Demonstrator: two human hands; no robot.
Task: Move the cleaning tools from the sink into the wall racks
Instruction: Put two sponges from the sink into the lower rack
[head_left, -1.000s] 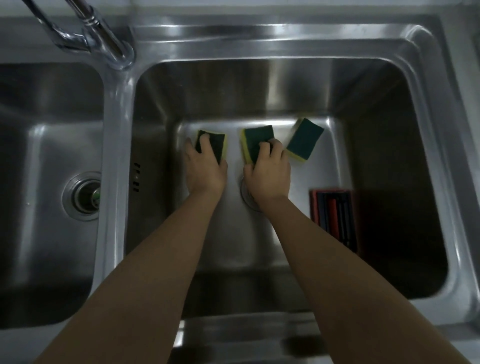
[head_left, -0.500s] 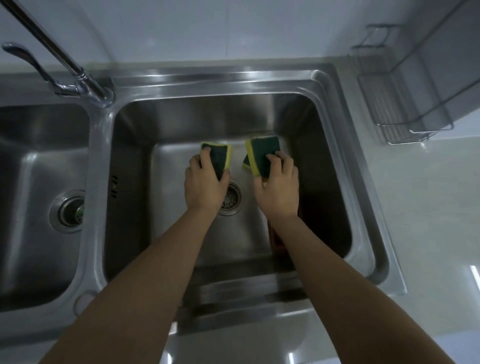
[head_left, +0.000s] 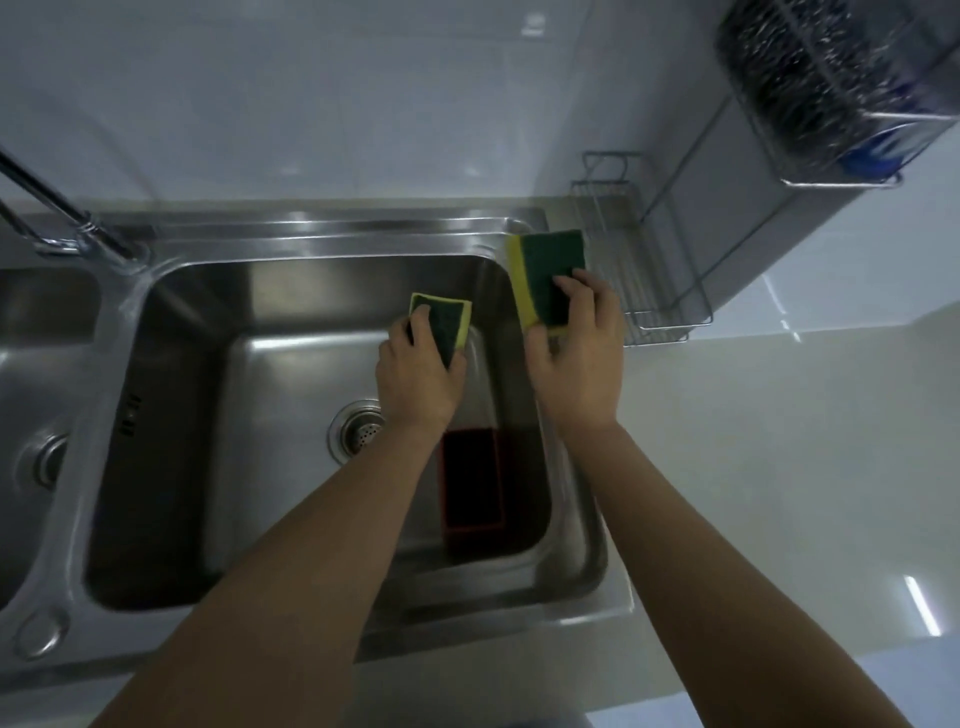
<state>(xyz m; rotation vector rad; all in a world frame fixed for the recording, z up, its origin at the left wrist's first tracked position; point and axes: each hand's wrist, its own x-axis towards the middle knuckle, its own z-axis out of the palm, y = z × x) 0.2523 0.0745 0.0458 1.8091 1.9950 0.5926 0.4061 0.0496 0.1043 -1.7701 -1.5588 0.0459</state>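
From the head camera, both bare forearms reach in from six o'clock over the steel sink (head_left: 322, 249), the hands apart. The left hand (head_left: 418, 371) is closed on a green-and-yellow sponge (head_left: 448, 325) held above the right basin, fingers over the dark scouring face. At about two o'clock from it, the right hand (head_left: 576, 358) is clamped on a second sponge (head_left: 545, 275), raised over the sink's far right corner, just beside the lower wire rack (head_left: 654, 291) on the wall; whether sponge and rack touch cannot be told. A red-framed tool (head_left: 472, 483) lies on the basin floor at five o'clock from the drain (head_left: 358, 434), its upper end hidden by the left wrist and its dark surface too dim to identify. At one o'clock, the upper rack (head_left: 841, 179) is cut off by the frame edge and holds blurred, glinting dark scourers (head_left: 810, 73) plus something blue. The faucet (head_left: 67, 228) is cropped at nine o'clock.
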